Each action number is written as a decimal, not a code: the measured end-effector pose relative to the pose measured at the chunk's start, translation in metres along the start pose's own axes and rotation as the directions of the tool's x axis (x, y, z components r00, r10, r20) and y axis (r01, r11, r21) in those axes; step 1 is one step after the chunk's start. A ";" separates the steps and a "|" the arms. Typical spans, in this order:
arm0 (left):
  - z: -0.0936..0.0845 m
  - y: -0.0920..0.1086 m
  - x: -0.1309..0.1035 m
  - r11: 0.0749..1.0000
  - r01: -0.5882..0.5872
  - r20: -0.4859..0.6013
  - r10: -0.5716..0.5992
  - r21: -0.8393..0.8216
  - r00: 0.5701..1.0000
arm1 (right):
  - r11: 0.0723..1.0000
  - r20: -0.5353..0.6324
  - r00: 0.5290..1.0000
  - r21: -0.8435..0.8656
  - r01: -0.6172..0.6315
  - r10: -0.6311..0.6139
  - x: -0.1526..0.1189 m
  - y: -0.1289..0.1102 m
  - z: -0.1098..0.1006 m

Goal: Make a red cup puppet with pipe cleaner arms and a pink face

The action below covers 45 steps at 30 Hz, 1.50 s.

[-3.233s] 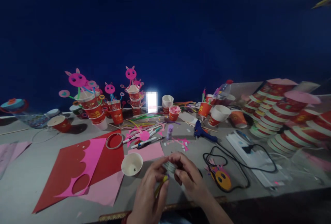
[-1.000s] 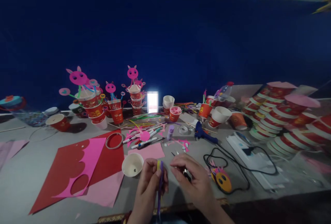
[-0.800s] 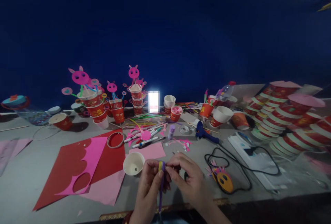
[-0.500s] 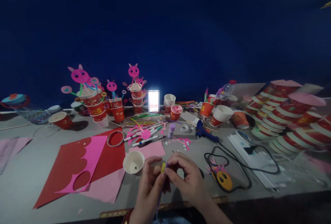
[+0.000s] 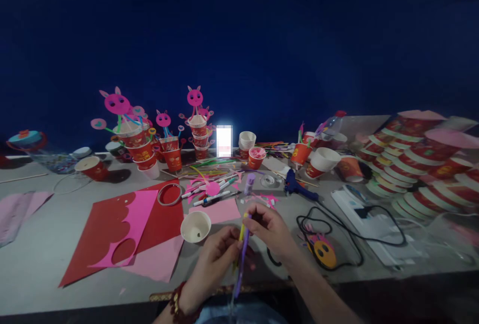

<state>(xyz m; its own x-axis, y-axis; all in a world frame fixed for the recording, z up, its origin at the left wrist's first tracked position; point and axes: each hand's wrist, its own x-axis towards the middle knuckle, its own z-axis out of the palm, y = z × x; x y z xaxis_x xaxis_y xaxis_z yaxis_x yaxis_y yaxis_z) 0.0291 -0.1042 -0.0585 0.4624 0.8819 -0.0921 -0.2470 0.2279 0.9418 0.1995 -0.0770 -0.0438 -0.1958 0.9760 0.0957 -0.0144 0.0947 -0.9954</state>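
Note:
My left hand (image 5: 219, 254), with a beaded bracelet at the wrist, pinches a yellow pipe cleaner (image 5: 241, 230) and a purple pipe cleaner (image 5: 243, 259) partway along. The two lie side by side, and the purple one hangs down toward the table's front edge. At their upper ends the thumb and fingers of my right hand (image 5: 270, 230) are closed. Whether the two are twisted together is too small to tell. A white-lined paper cup (image 5: 195, 227) stands just left of my hands. Behind them lie pink paper scraps and a purple glue stick (image 5: 249, 184).
Red card (image 5: 86, 244) with a cut pink sheet (image 5: 142, 214) lies left. Decorated cup figures (image 5: 140, 152) stand behind. To the right are a blue glue gun (image 5: 299, 188), its black cord, an orange face cutout (image 5: 324, 254), a white power strip (image 5: 374, 234) and stacked red cups (image 5: 400, 169).
My hands have drawn apart slightly, with my right hand higher up. More length of the yellow and purple pipe cleaners now shows between and below them. The view has shifted slightly.

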 end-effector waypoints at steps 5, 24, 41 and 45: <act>0.003 -0.002 -0.002 1.000 -0.029 -0.035 0.029 0.001 0.999 | 0.999 0.091 0.995 -0.028 -0.045 0.048 0.001 0.003 -0.001; -0.011 -0.012 -0.009 0.956 -0.077 -0.149 0.123 0.282 0.981 | 0.989 0.151 0.986 -0.119 0.086 -0.067 0.003 0.010 -0.011; -0.014 -0.019 -0.010 0.978 0.028 0.003 -0.030 0.208 1.000 | 0.998 0.251 0.966 0.013 0.057 -0.058 0.019 0.023 -0.009; -0.018 -0.015 -0.008 0.953 -0.013 -0.037 0.025 0.302 0.999 | 0.999 0.322 0.946 0.036 0.012 -0.023 0.022 0.025 -0.013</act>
<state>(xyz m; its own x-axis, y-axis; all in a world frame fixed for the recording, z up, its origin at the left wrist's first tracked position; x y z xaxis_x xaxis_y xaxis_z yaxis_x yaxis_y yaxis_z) 0.0141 -0.1074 -0.0780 0.4247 0.9017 -0.0805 0.0162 0.0814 0.9966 0.2075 -0.0503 -0.0669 -0.5011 0.8581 0.1125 -0.0523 0.0997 -0.9936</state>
